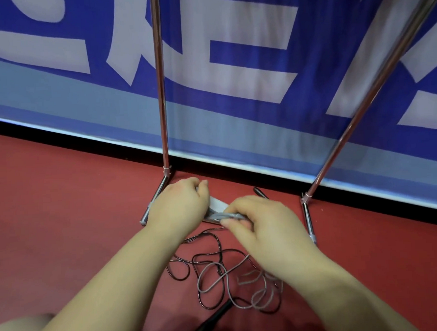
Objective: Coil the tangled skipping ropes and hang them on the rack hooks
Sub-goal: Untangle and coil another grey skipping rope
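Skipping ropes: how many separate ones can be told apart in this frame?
2. A grey rope, partly bunched between both hands and trailing onto the floor, and a black rope tangled with it below. More could be hidden under the hands.

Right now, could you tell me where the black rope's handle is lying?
In the head view, one black handle lies on the red floor at bottom centre, between the forearms, just below the tangle of black rope and grey rope.

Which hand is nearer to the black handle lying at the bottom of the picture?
Right. The right hand is above the black handle, across the tangled ropes. The left hand is farther up and left, near the rack foot.
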Demonstrator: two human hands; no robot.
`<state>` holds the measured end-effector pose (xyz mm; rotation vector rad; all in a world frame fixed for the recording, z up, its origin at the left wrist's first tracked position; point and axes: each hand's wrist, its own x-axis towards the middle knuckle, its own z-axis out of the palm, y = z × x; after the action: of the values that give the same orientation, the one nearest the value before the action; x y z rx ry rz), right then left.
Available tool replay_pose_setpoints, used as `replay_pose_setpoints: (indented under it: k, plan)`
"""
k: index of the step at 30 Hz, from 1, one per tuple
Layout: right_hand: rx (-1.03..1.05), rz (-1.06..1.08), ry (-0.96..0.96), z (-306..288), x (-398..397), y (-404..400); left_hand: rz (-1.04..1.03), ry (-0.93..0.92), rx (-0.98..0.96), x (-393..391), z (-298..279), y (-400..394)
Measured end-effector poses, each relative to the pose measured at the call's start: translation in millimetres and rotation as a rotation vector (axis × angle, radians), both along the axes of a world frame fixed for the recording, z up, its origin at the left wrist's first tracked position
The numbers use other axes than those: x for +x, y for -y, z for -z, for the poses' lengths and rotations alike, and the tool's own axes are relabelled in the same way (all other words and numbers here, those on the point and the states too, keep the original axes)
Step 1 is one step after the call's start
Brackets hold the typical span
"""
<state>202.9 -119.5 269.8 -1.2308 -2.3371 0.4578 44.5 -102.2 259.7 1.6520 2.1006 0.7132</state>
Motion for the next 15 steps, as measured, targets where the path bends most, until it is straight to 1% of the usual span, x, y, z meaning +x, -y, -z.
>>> replay_pose_setpoints:
  k: [1,3,5,8,10,12,14,15]
  plan:
    - [0.022,0.005,-0.008,-0.7,4.1,-3.7,0.085,-0.024,-0.033,0.4,0.5,1.0]
    - [0.005,0.002,-0.045,-2.3,12.8,-11.1,0.234,-0.011,-0.077,2.7,-0.5,3.6]
    - [-0.078,0.016,-0.043,-2.3,20.0,-16.9,0.327,0.063,-0.101,4.6,-1.3,7.5]
    - [-0.26,0.045,-0.002,-1.5,25.9,-22.3,0.396,0.222,-0.088,8.2,0.1,10.9]
    - [-0.331,0.027,-0.074,-0.5,26.2,-23.7,0.438,0.325,-0.053,12.2,-1.3,12.3]
    - [-0.421,0.0,-0.192,-5.5,26.1,-24.7,0.474,0.469,-0.028,16.1,-3.9,13.3]
    - [-0.543,-0.023,-0.29,-12.3,26.2,-24.2,0.482,0.602,-0.043,18.3,-5.7,14.0]
    - [-0.613,-0.046,-0.325,-16.6,27.7,-23.6,0.485,0.637,-0.053,18.9,-6.0,14.3]
